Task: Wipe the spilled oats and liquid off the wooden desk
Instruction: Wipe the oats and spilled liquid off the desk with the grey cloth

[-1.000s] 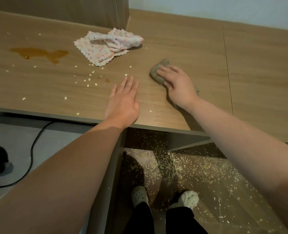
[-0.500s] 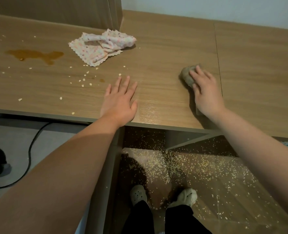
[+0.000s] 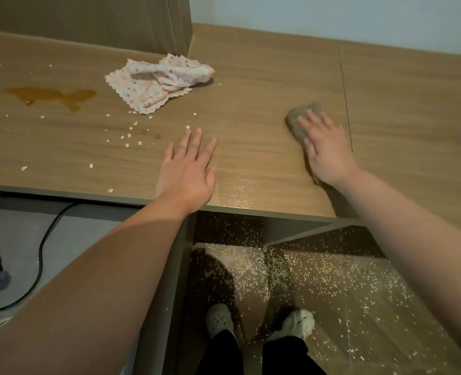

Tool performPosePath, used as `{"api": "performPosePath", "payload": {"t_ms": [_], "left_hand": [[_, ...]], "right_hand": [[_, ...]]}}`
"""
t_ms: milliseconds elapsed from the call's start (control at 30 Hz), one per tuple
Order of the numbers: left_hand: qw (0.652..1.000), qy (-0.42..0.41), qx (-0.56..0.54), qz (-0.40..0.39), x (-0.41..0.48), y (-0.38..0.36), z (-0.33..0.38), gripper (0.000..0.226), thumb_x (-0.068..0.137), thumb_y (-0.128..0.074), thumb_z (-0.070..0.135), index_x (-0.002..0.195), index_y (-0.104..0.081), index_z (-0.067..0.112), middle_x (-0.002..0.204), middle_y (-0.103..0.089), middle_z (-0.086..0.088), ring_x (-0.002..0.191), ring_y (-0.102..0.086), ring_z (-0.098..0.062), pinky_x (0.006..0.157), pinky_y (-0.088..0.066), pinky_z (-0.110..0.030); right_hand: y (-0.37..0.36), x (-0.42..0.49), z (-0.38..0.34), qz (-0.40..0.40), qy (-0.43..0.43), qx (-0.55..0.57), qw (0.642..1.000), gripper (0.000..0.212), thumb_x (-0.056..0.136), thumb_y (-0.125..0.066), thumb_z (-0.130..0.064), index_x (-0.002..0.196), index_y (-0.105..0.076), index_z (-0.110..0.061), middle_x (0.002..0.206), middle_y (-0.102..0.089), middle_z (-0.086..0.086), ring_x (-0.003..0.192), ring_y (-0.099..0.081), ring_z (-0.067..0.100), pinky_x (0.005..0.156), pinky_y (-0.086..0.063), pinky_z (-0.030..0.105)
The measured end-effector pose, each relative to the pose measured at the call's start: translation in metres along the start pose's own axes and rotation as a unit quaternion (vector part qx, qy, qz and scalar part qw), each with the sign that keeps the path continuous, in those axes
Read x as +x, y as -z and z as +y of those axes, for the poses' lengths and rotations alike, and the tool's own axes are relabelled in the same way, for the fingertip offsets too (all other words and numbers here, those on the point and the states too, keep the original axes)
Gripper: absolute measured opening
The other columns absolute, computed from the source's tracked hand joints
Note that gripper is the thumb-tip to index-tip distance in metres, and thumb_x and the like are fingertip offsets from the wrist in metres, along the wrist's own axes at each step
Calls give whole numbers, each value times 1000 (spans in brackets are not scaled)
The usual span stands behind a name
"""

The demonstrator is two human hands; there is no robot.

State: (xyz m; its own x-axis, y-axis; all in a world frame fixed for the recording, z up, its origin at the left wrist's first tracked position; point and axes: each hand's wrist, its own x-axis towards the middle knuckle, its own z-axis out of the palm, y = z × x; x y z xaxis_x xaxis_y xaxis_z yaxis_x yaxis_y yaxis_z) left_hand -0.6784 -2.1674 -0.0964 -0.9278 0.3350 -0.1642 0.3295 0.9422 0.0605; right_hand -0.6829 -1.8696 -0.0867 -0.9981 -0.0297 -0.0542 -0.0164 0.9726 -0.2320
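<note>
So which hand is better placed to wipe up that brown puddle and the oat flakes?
Probably the right hand: it presses the crumpled grey cloth. The left hand lies nearer the brown puddle, but bare.

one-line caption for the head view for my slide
Right hand presses a grey rag on the desk; oats and brown spill lie uncleaned.

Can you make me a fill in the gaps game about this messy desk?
The grey rag lies under the ___ hand. The brown puddle is to the ___ of the spotted cloth. Most oats lie on the ___ below the desk.
Missing words: right, left, floor.
</note>
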Motion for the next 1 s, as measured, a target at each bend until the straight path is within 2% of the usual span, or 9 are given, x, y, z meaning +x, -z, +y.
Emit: {"api": "performPosePath", "payload": {"t_ms": [67, 133, 267, 333, 400, 467, 600, 767, 1000], "left_hand": [[1000, 3, 0, 0, -1, 1, 0, 62, 99, -14, 45, 155, 5, 27, 163, 12, -5, 150, 12, -20, 122, -1, -45], [1000, 6, -2, -2, 0, 2, 0, 63, 99, -15, 45, 155, 6, 24, 163, 12, -5, 150, 13, -20, 122, -1, -44], [1000, 9, 2, -12, 1, 3, 1, 66, 99, -14, 45, 155, 8, 17, 162, 14, -6, 149, 16, -22, 122, 0, -44], [1000, 12, 1, -13, 1, 4, 1, 67, 98, -12, 46, 154, 9, 15, 162, 15, -6, 149, 16, -22, 123, -1, -45], [1000, 16, -4, -14, 0, 5, 1, 68, 97, -10, 47, 154, 9, 15, 162, 15, -6, 149, 16, -22, 123, -2, -45], [1000, 17, 1, -17, -1, 7, 2, 68, 95, -7, 48, 153, 10, 16, 161, 16, -5, 149, 16, -22, 123, -3, -45], [1000, 18, -8, -20, -1, 9, 2, 70, 93, -7, 48, 154, 8, 17, 161, 15, -6, 149, 15, -22, 123, -2, -44], [998, 41, -30, -34, 5, 7, -1, 69, 99, -19, 47, 154, 12, 17, 160, 22, -6, 148, 20, -19, 122, 4, -41], [998, 36, -43, -11, 0, 6, -2, 69, 99, -16, 48, 153, 12, 15, 158, 24, -5, 148, 19, -18, 120, 8, -38]], "right_hand": [[-7, 27, -22, 38, -138, -6, 990, 53, 104, -31, -23, 155, -22, -20, 164, -12, 5, 150, -8, 30, 120, -9, 55], [-17, 35, -57, 49, -160, -18, 986, 54, 103, -32, -24, 155, -20, -20, 164, -10, 5, 150, -6, 31, 121, -8, 53], [-22, -10, -80, -18, 127, -19, 992, 51, 102, -34, -24, 153, -28, -24, 162, -18, 1, 150, -8, 25, 121, -9, 49], [-14, -24, -60, -54, 183, -20, 981, 50, 102, -32, -26, 152, -28, -27, 160, -18, -2, 149, -6, 20, 120, -6, 47], [-9, -14, -39, -42, 132, -24, 990, 51, 101, -29, -25, 152, -28, -25, 160, -18, -2, 149, -8, 22, 121, -5, 50], [-6, 12, -33, -4, 24, -10, 1000, 51, 101, -32, -20, 152, -30, -20, 161, -20, 4, 150, -12, 27, 120, -8, 55], [-17, 43, -80, 51, -146, 6, 988, 48, 101, -38, -26, 148, -37, -12, 160, -23, 12, 148, -16, 34, 119, -11, 54], [-24, 17, -95, 0, 80, -15, 997, 47, 100, -42, -24, 146, -40, -15, 158, -29, 10, 148, -20, 33, 117, -17, 54], [-12, 150, -85, 3, -1, -9, 1000, 57, 100, -35, -16, 155, -22, -19, 163, -16, 5, 150, -11, 31, 120, -12, 50]]}}
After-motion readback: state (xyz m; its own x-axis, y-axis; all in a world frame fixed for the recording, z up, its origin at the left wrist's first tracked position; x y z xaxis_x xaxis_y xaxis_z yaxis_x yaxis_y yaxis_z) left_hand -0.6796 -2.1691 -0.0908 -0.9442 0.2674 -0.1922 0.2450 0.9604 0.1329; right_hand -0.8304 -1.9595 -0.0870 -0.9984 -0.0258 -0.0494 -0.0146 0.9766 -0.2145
